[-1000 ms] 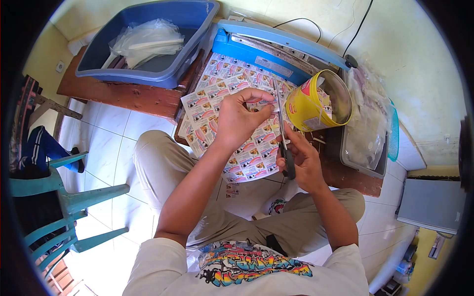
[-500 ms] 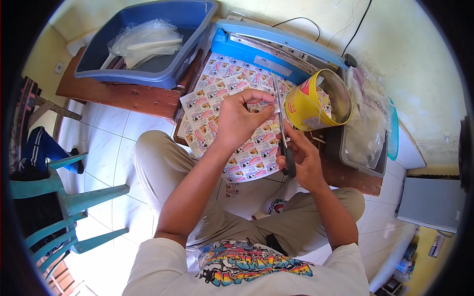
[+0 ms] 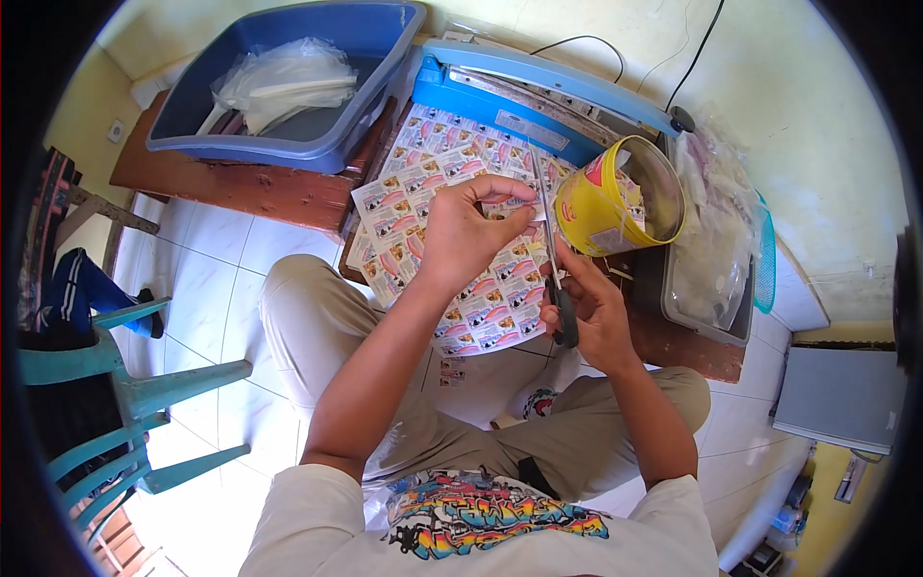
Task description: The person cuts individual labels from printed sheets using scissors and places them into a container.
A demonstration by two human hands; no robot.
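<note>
Between the thumb and fingers of my left hand [image 3: 473,229] is a small printed paper piece [image 3: 528,205], partly hidden by the fingertips. My right hand [image 3: 590,310] is closed on the black handles of the scissors [image 3: 564,313], whose long blades point away from me beside that piece. Printed label sheets [image 3: 490,310] lie overlapping below both hands. Just right of the blades, a yellow tub [image 3: 593,207] leans with its mouth to the right and holds paper bits. Behind the sheets sits a blue paper cutter [image 3: 510,120] with its long arm.
A blue basin [image 3: 260,144] with plastic bags stands on the wooden bench [image 3: 240,189] at the left. Another bin [image 3: 735,332] of plastic bags is at the right. Green chairs [image 3: 183,385] and a person's leg [image 3: 87,288] are at the far left.
The scissors and my right hand have shifted very slightly. My left hand keeps its pinch in the same place.
</note>
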